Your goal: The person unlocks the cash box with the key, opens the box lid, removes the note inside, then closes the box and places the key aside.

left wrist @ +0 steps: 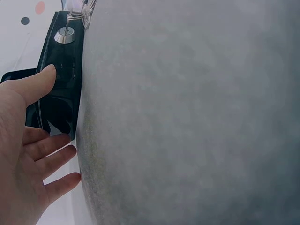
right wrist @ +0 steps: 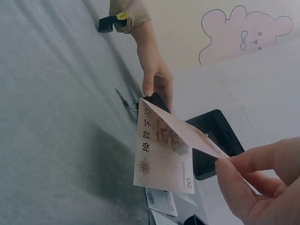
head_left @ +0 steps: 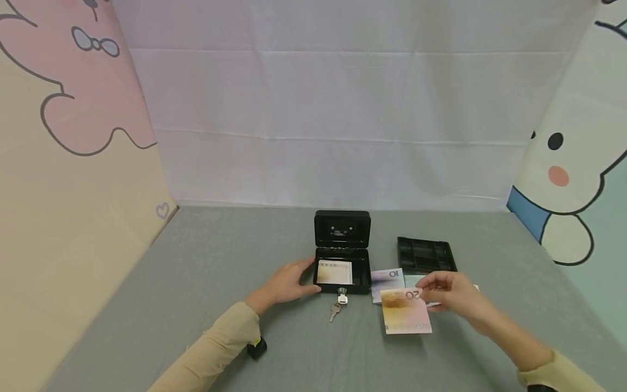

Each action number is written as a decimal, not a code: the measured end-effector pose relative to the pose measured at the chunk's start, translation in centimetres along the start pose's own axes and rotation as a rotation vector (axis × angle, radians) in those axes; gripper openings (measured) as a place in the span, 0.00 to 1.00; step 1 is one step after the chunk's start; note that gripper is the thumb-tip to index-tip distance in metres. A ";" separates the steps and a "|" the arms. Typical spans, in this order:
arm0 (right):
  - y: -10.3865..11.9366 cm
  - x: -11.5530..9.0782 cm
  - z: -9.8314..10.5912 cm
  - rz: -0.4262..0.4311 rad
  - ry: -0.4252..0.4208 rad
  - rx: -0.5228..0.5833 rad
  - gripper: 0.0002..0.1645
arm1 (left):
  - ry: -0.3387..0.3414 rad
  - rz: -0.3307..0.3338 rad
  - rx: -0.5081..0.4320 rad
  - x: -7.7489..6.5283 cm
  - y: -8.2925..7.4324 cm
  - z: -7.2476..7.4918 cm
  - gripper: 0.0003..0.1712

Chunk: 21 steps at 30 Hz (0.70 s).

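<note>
My right hand [head_left: 453,296] pinches the corner of a 20 banknote [head_left: 406,316] between thumb and fingers, in front of other notes. In the right wrist view the banknote [right wrist: 164,150] bends along a crease. At the left side of an open black cash box [head_left: 361,272], my left hand [head_left: 289,280] touches its front corner. Its thumb [left wrist: 44,82] lies against the front face near the lock, and the other fingers spread loosely along the side. A yellowish note [head_left: 334,272] lies in the box. Keys [head_left: 335,310] hang from the front lock.
A black compartment tray [head_left: 426,255] lies right of the box. Between it and me a purple 10 note [head_left: 387,282] and a greenish note [head_left: 413,280] lie on the grey cloth [head_left: 245,234], partly behind my right hand. The raised box lid [head_left: 342,228] faces me.
</note>
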State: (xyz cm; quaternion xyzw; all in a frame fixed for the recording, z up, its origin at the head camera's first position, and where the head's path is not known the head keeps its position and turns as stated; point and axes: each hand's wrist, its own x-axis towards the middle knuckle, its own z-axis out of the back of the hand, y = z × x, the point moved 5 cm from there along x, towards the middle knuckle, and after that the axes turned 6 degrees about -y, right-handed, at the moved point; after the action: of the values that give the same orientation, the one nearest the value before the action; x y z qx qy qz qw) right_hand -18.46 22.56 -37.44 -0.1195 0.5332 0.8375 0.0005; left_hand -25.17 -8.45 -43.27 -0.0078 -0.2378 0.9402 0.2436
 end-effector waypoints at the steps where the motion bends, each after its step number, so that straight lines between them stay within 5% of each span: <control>1: -0.2 0.0 -0.2 0.007 0.016 0.020 0.16 | 0.001 0.000 0.001 0.0 0.0 0.0 0.44; 10: -2.3 0.7 -1.9 -0.017 0.066 0.089 0.17 | 0.010 0.011 0.004 0.0 0.0 0.0 0.45; 21: -3.6 0.8 -3.4 -0.035 0.022 0.084 0.16 | 0.013 0.018 -0.001 0.0 -0.2 0.2 0.44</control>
State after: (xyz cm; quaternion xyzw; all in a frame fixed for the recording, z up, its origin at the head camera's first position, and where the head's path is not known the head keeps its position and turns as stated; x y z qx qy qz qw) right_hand -18.08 20.99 -42.20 -0.1379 0.5659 0.8128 0.0141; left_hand -25.09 -8.41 -43.05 -0.0159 -0.2366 0.9422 0.2369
